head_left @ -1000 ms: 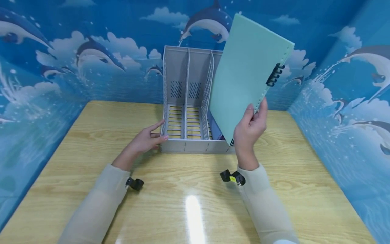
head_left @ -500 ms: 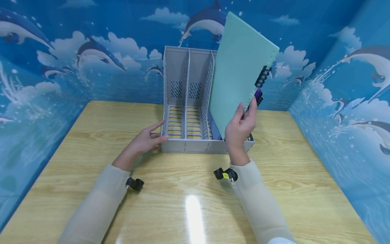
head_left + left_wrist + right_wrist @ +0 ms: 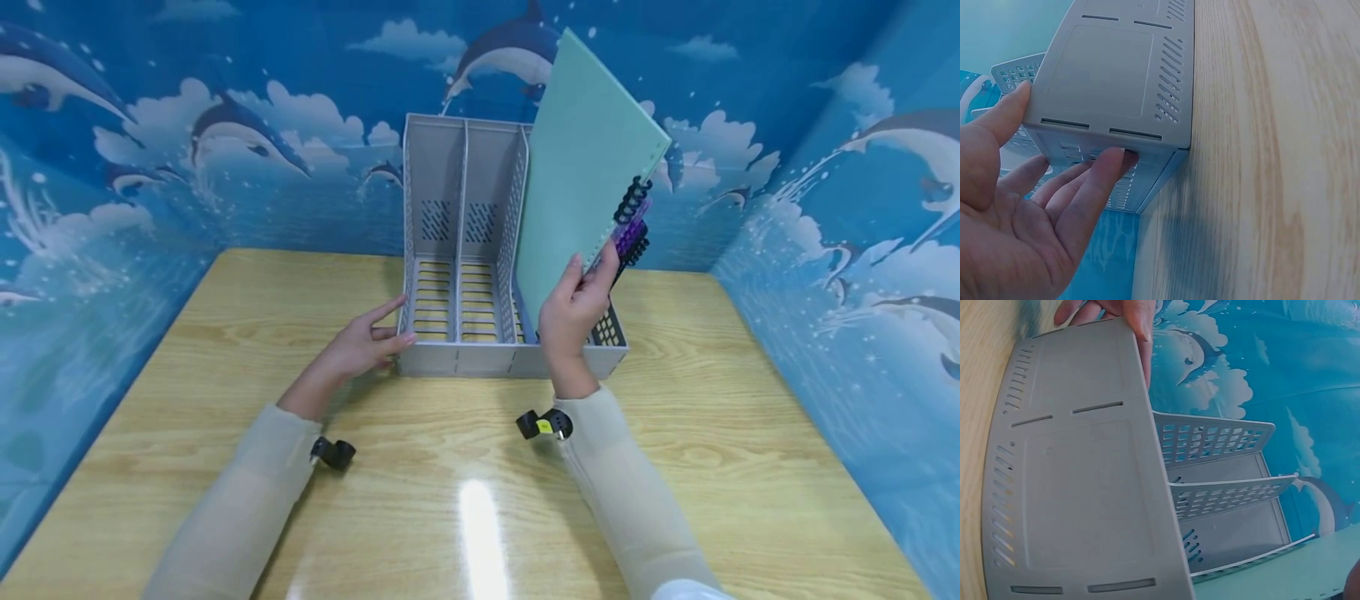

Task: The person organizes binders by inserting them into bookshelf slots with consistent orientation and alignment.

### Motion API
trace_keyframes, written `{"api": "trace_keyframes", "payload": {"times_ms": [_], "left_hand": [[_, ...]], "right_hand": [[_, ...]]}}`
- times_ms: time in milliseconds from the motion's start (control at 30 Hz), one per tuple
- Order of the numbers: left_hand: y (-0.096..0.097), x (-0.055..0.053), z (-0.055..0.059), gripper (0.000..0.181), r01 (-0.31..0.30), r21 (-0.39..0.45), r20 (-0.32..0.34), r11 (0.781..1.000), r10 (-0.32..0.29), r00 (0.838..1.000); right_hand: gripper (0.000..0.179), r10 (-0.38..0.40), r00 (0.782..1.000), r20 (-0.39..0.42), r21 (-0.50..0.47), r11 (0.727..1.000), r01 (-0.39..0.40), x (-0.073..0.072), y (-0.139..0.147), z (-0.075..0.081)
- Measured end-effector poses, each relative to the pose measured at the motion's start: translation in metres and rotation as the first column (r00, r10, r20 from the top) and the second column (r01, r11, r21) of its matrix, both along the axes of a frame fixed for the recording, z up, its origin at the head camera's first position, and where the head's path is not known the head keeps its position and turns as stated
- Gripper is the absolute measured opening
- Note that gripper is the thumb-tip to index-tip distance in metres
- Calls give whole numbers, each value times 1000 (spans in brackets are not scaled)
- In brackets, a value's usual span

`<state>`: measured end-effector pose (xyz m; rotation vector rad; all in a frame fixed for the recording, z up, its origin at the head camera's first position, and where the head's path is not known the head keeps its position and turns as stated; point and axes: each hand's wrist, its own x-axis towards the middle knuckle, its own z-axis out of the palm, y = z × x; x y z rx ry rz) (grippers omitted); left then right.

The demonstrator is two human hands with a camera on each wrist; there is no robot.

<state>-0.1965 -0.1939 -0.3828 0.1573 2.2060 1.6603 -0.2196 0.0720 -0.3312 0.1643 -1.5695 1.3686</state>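
Observation:
A pale green ring-bound notebook (image 3: 592, 158) with black rings stands tilted over the right part of a grey file rack (image 3: 480, 362). My right hand (image 3: 576, 308) holds its lower ring-side edge, thumb on the cover and fingers behind. Purple rings (image 3: 630, 237) and more black rings show just behind that edge; what they belong to is mostly hidden. My left hand (image 3: 358, 343) holds the rack's left front corner. In the left wrist view its thumb rests at the front panel's upper edge, fingertips (image 3: 1107, 164) against the side wall.
Two slotted compartments at the rack's left show bare floors, parted by a thin divider (image 3: 459, 208). The wooden table (image 3: 420, 467) runs in front of and beside the rack. A blue dolphin-print backdrop (image 3: 300, 125) rises close behind it.
My right hand has moved left with the green notebook, which has turned more edge-on. Purple and black rings behind it have come into view. My left hand has stayed at the rack's corner.

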Motion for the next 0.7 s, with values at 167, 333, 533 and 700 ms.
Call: {"api": "trace_keyframes", "payload": {"times_ms": [167,333,533,700], "left_hand": [[-1,0,0,77,-2,4,1,1000,1,1000],[-1,-1,-1,77,-2,8,3,1000,2,1000],[0,-1,-2,77,-4,14,-4,1000,4,1000],[1,0,-1,78,-10,18,10,1000,10,1000]], "right_hand": [[38,-3,1000,14,14,1000,3,-4,-3,-5],[38,-15,998,55,9,1000,14,-6,-6,-9],[37,-38,993,109,9,999,37,-10,-9,-13],[37,-40,988,147,-11,999,42,-13,-11,-17]]}}
